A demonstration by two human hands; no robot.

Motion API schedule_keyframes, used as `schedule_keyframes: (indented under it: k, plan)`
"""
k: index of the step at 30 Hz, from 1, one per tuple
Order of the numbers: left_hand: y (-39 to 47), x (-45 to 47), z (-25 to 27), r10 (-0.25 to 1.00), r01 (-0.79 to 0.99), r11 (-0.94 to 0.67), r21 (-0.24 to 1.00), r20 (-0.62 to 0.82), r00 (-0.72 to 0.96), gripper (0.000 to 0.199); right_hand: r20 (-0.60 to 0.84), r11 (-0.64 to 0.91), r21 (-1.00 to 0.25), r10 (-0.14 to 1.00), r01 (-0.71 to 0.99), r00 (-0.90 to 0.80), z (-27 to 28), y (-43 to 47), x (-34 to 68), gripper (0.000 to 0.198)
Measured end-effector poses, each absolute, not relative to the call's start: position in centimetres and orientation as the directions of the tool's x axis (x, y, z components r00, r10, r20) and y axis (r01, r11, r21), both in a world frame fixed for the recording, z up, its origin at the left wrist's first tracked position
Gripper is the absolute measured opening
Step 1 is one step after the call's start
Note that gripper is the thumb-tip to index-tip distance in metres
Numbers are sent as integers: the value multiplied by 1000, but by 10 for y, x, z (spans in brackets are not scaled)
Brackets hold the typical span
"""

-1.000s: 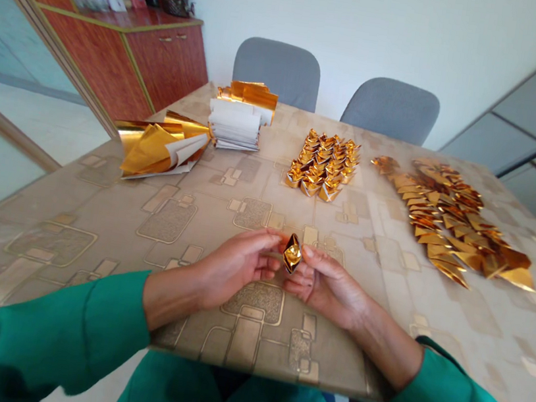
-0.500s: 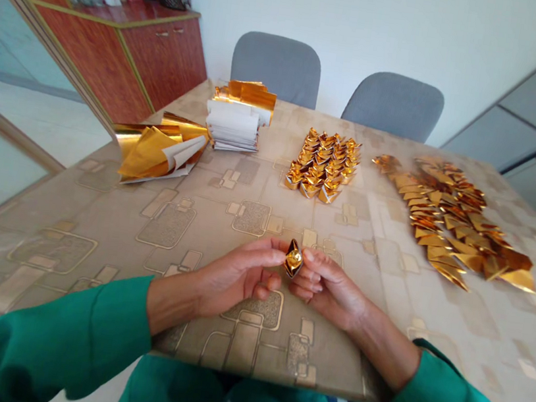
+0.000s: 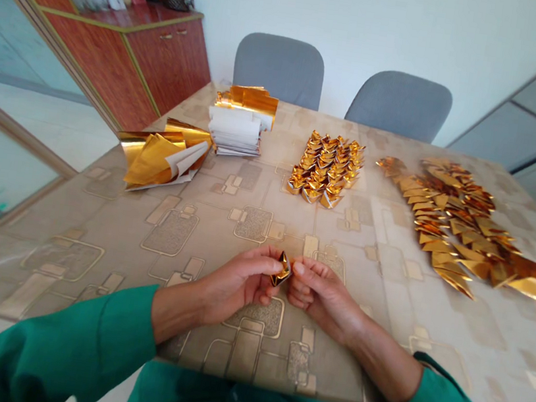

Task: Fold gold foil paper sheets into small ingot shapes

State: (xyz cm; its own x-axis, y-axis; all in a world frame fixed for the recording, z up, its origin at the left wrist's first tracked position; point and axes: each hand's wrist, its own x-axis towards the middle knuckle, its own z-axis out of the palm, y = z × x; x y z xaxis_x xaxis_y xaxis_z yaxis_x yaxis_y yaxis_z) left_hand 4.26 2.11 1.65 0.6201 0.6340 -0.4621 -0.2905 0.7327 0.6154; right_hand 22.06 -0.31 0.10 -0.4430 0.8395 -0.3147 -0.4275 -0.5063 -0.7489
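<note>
A small folded gold paper ingot [image 3: 281,271] is held up just above the near part of the table. My left hand [image 3: 244,281] grips it from the left, thumb pressed across its face and fingers curled behind. On its other side, my right hand [image 3: 322,293] is closed, with thumb and index finger pinching at the ingot's right edge. Farther back stands a block of finished gold paper ingots [image 3: 326,168], set in tight rows. To the right lie overlapping rows of flat folded gold paper pieces [image 3: 464,225].
At the back left are a stack of folded white-backed paper [image 3: 235,133] and a loose pile of gold foil sheets [image 3: 154,158]. The patterned tablecloth [image 3: 215,220] covers the table. Two grey chairs [image 3: 279,69] stand behind it, and a wooden cabinet [image 3: 162,66] at the left.
The ingot has turned and shifted slightly left, further into my left hand's grip. My right thumb has moved to its right edge. The whole view has shifted a little.
</note>
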Motion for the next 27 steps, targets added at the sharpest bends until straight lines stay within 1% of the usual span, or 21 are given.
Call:
schedule_keyframes:
  k: [3,6,9,12,14,17,19,22,24,27]
  plan:
    - [24,42,15,622,-346,762,546,-471,626,20,-314,-499,-745,848,-443,-427,2,-2,223,32]
    - [26,42,12,583,-400,807,434,-480,655,13,-325,-522,-713,837,-467,-440,3,-2,224,30]
    - [27,43,10,564,-434,823,365,-450,692,11,-325,-532,-686,834,-496,-446,5,-2,224,27]
    - [26,44,8,586,-451,806,384,-408,700,19,-282,-494,-725,849,-481,-447,7,-3,224,23]
    - [25,45,7,597,-445,795,412,-404,693,23,-250,-444,-786,865,-431,-435,8,-4,225,22]
    - [23,46,6,604,-417,786,457,-420,678,27,-256,-411,-846,871,-339,-419,9,-6,226,23]
    - [21,46,6,608,-392,777,491,-427,669,29,-275,-424,-850,864,-313,-422,8,-6,227,23]
    - [20,47,7,620,-367,762,534,-436,652,32,-274,-434,-841,857,-323,-437,7,-5,229,22]
    - [20,47,8,619,-353,758,548,-434,655,30,-267,-420,-851,863,-315,-428,8,-4,231,23]
    - [22,46,7,606,-344,763,547,-421,675,20,-262,-380,-887,882,-261,-392,11,-3,232,25]
